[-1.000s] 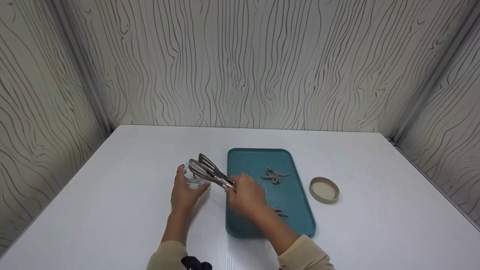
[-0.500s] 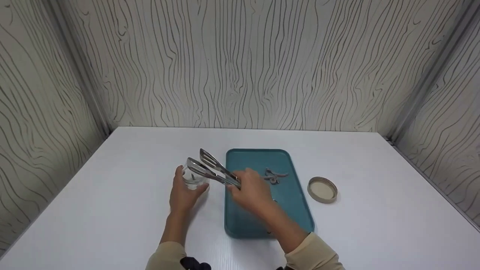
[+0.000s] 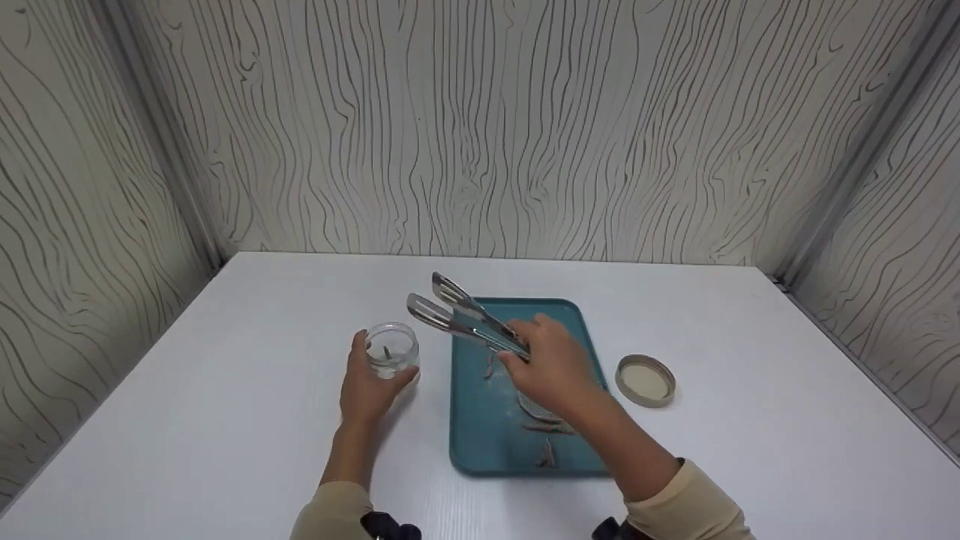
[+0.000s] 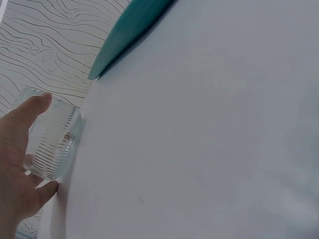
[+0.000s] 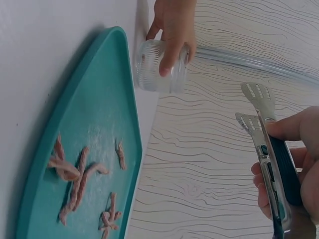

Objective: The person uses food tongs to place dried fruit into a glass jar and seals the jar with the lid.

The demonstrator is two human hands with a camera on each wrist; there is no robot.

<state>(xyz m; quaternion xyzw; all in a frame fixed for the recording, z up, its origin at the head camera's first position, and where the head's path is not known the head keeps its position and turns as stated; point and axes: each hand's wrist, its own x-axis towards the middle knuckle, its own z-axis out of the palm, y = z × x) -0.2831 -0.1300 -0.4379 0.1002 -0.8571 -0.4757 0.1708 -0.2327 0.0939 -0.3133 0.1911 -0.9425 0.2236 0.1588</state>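
My left hand (image 3: 366, 394) grips a clear ribbed glass jar (image 4: 56, 133) around its side, and the jar stands upright on the table left of the tray. A small dark piece shows inside the jar, whose mouth is uncovered. In my right hand (image 3: 553, 364) are metal tongs (image 5: 273, 159) with slotted heads, their arms spread and nothing between them. The tongs are raised above the teal tray (image 3: 469, 450), heads pointing up and left. Twisted pinkish-brown strips (image 5: 79, 184) lie in loose groups on that tray, partly hidden by my right arm in the head view.
A round beige lid (image 3: 646, 380) lies right of the tray on the white table (image 3: 225, 390). Wood-grain patterned panels (image 3: 465, 135) close off the back and both sides.
My right hand has drawn the tongs rightward and up, away from over the jar, and their heads have spread apart. The left hand stays around the jar.
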